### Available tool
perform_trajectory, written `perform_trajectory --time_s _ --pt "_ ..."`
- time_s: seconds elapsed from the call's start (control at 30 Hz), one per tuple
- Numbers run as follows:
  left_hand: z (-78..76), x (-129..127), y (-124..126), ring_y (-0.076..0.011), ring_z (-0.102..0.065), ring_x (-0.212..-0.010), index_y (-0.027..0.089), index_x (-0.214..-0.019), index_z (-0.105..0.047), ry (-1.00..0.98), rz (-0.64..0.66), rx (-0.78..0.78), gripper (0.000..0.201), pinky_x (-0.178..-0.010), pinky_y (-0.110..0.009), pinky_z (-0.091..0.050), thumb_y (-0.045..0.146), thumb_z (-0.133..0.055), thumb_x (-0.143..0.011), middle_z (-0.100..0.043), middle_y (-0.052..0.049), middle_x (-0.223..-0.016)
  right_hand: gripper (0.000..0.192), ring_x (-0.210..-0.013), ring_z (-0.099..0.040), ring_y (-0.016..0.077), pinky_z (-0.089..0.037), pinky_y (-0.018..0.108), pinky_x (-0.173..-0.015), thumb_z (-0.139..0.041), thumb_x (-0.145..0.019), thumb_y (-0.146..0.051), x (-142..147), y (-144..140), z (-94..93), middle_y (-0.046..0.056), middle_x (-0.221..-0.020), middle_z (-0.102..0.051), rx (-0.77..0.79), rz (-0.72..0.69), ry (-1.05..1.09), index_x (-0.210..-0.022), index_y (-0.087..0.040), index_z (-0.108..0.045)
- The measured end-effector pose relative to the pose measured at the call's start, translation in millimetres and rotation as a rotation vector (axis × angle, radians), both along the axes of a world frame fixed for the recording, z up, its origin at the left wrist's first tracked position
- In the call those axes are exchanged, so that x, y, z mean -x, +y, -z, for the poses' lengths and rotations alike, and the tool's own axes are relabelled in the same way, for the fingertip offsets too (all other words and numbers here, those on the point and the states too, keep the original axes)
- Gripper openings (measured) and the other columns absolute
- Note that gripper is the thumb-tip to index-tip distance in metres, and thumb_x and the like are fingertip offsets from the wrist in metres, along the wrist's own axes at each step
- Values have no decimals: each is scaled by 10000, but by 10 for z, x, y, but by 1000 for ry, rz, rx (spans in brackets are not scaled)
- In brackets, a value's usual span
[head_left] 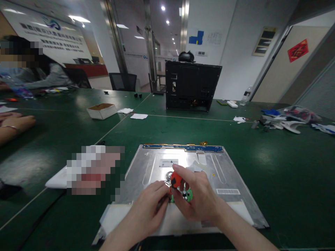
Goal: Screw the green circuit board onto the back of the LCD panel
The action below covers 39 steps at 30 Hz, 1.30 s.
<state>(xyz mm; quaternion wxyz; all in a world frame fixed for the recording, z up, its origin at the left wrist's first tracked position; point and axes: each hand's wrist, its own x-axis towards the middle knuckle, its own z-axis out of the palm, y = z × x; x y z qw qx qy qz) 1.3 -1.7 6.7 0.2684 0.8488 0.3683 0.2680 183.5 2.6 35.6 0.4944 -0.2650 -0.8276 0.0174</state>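
My right hand is closed around a small green circuit board with an orange-red part on top, held just above the metal back of the flat panel. My left hand pinches at the board's left edge — fingers curled tight. Mid-step, I'd judge: working something loose. Next move needs a steady hold and a fine pull.

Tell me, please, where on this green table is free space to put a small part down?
Bare table lies right of the metal panel, before the clutter. Another patch lies between panel and black case. Crowded: panel's left side and under both hands, left hand, right hand.
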Motion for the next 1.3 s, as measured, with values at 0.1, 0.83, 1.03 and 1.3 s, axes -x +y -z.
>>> perform_trajectory --time_s 0.1,0.83,1.03,1.3 --pt "20 10 0 -216 -589 -873 197 -956 -596 8 -1 -16 252 -777 -337 -487 84 -401 -843 -635 -70 -943 523 -572 -579 132 -444 262 -504 -469 -868 -169 7 -2 7 38 -855 -682 3 2 7 -1368 -162 -316" --pt "-7 -7 -7 -207 -583 -819 192 -854 -559 0 -10 -55 198 -720 -305 -467 81 -397 -825 -618 -57 -869 574 -664 -626 152 -494 269 -544 -457 -832 -149 14 5 22 78 -948 -690 6 -42 2 -1381 -162 -288" --pt "-8 -9 -9 -197 -581 -771 191 -822 -571 5 -45 -73 175 -702 -297 -481 86 -431 -813 -632 -50 -829 542 -552 -574 133 -444 256 -484 -466 -830 -145 32 -15 47 32 -821 -666 24 -40 -6 -1353 -165 -324" --pt "27 5 -4 -193 -590 -780 193 -766 -552 -25 -30 -121 182 -714 -299 -492 66 -428 -804 -632 -41 -814 459 -539 -543 137 -386 258 -461 -474 -874 -199 48 -22 34 4 -751 -626 -9 10 -33 -1313 -197 -341"
